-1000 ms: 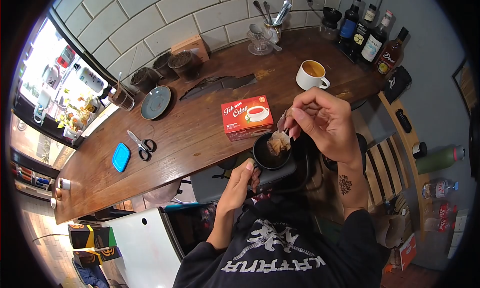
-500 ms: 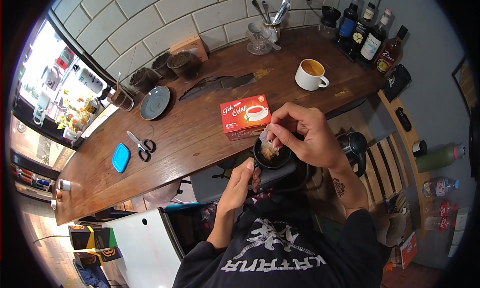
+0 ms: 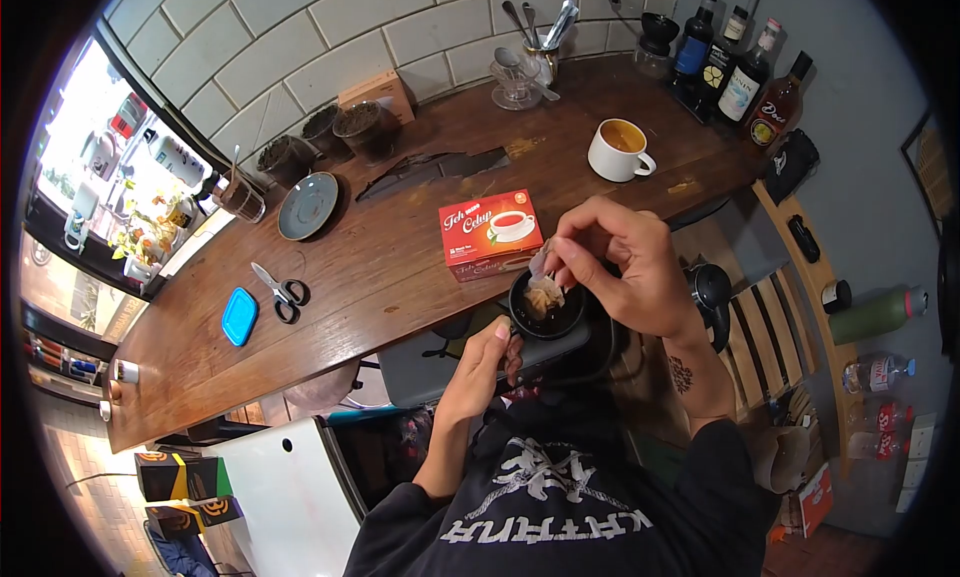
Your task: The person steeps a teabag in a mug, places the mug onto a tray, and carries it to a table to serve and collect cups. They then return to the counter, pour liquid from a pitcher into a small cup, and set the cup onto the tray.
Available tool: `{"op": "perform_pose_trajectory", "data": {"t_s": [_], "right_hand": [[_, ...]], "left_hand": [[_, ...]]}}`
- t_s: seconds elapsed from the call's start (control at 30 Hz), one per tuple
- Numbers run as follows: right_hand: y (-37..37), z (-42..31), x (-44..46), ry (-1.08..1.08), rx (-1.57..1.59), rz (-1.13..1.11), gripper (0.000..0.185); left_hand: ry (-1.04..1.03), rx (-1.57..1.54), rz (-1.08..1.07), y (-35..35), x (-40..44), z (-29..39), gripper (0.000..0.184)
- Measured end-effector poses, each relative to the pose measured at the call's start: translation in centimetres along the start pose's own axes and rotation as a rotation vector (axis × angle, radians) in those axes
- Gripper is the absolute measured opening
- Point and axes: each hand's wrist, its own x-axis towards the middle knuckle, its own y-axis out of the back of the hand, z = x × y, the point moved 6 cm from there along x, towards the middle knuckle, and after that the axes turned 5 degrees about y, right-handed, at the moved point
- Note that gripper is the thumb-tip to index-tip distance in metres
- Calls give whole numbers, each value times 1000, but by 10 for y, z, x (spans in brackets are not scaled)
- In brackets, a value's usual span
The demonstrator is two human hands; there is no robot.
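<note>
My left hand holds a small round black cup at its side, just past the table's front edge. Above the cup, the fingertips of my right hand pinch the pale upper part of a tea bag. The bag's wet brown lower part hangs inside the cup opening. A red tea box marked "Teh Celup" lies on the table just beyond the cup. Farther back to the right stands a white mug with a yellow-brown inside.
Scissors and a blue lid lie on the wooden table to the left. Behind them are a grey-blue plate and dark-filled cups. Several bottles line the back right; a black kettle stands beside my right wrist.
My right hand has shifted slightly up and right, drawing the tea bag's top with it. The cup in my left hand stays nearly in place.
</note>
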Motion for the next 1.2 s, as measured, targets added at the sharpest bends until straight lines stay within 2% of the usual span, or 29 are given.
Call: {"op": "perform_pose_trajectory", "data": {"t_s": [0.4,0.7,0.77,1.2], "right_hand": [[14,-3,0,35,68,73,7],[32,-5,-6,3,-35,152,6],[32,-6,-6,23,-12,150,7],[36,-12,-2,23,-10,162,9]], "left_hand": [[-6,-9,5,-1,0,0,43],[-5,10,9,-5,2,0,46],[-10,-28,16,-8,1,6,36],[-25,-37,-4,-7,2,4,37]]}}
